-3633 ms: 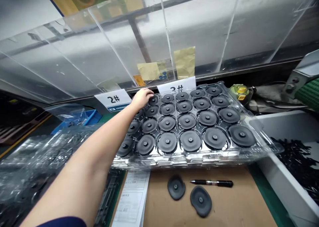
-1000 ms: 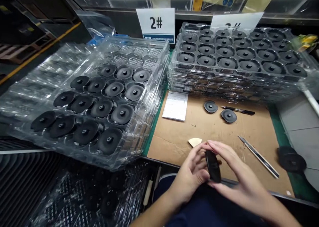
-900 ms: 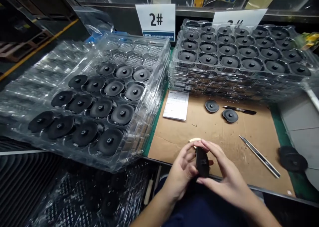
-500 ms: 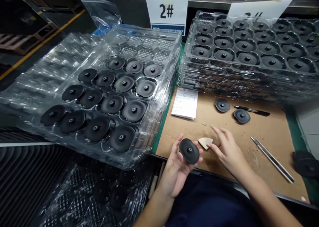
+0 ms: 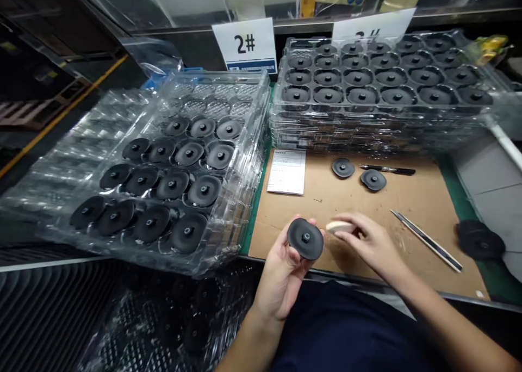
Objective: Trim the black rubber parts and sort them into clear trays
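Note:
My left hand (image 5: 281, 268) holds a black round rubber disc (image 5: 305, 239) face up, just above the near edge of the cardboard mat (image 5: 367, 209). My right hand (image 5: 367, 241) is beside it, fingers pinched on a small beige wedge-shaped piece (image 5: 338, 226) next to the disc. To the left, a clear blister tray (image 5: 253, 122) carries rows of the same black discs, with its back pockets bare. Behind the mat, a stack of clear trays (image 5: 367, 132) is topped by a tray full of discs.
Two loose black discs (image 5: 343, 168) (image 5: 373, 180), a black pen (image 5: 387, 170), a paper slip (image 5: 286, 172) and a thin metal tool (image 5: 426, 240) lie on the mat. Another black disc (image 5: 480, 241) rests at the right. A "2#" sign (image 5: 246, 44) stands behind.
My left arm came back from the far tray. Both hands first held a disc on edge; now the left hand holds it face up and the right hand has picked the beige piece up.

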